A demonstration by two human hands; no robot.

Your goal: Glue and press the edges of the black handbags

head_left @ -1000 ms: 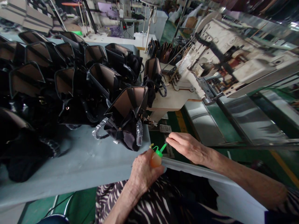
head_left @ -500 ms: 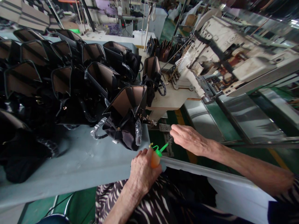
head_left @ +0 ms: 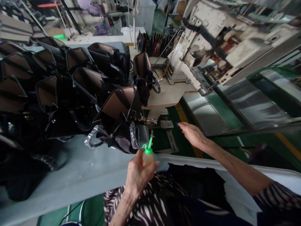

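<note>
My left hand [head_left: 138,172] is wrapped around a squeeze bottle [head_left: 147,159] with orange contents, a green cap and a thin green nozzle pointing up and away. A small greyish bit shows at the nozzle's tip. To the right, my right hand [head_left: 194,135] hangs in the air with thumb and fingers pinched together. A tiny dark tip pokes out of that pinch, too small to name. Just beyond the bottle, a black handbag [head_left: 117,125] with plastic-wrapped handles stands open on the grey-blue table [head_left: 94,169], its brown lining showing.
More open black handbags [head_left: 47,94] crowd the table's left side. A sewing machine [head_left: 211,47] stands at the upper right, on a pale tabletop [head_left: 164,94]. Below that top, a metal pedal [head_left: 166,124] shows above the green floor. Several dark bags [head_left: 155,44] stand farther back.
My left hand has moved slightly left with the bottle, whose nozzle now points more upright. My right hand has drawn apart from the nozzle, to the right. The view has shifted too.
</note>
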